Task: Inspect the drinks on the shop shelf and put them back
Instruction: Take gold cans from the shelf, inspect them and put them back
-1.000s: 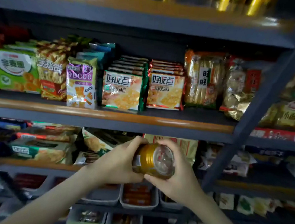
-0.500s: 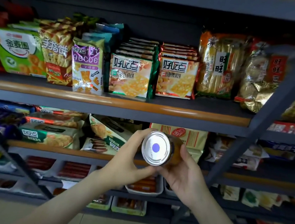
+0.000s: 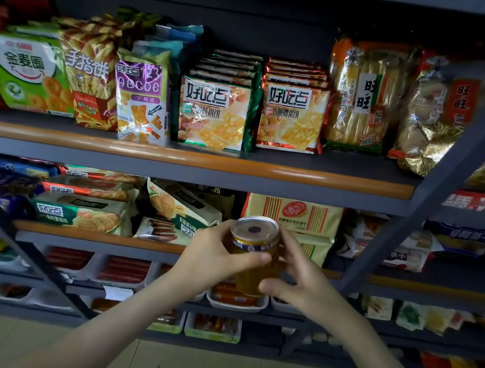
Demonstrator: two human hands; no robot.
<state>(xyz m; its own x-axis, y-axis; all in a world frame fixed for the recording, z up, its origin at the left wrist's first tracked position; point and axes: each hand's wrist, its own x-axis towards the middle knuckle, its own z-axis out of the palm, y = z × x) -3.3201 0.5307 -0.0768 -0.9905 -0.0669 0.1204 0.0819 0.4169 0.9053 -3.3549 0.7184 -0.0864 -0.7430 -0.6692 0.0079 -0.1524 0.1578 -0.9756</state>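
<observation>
A gold drink can with a silver end and a purple dot is held upright in front of the lower snack shelf, its silver end up and tipped slightly toward me. My left hand wraps its left side, thumb across the front. My right hand holds its right side and bottom, thumb under the can. Both hands grip it together in mid-air, away from any shelf board.
Biscuit and cracker packs fill the upper shelf and the shelf behind the can. Trays of sausages sit lower down. A dark slanted metal strut crosses the right side. Tiled floor shows below.
The can has been turned from lying sideways, then end-on toward me, to nearly upright. The view has tilted down, so the top shelf with gold cans has left the frame.
</observation>
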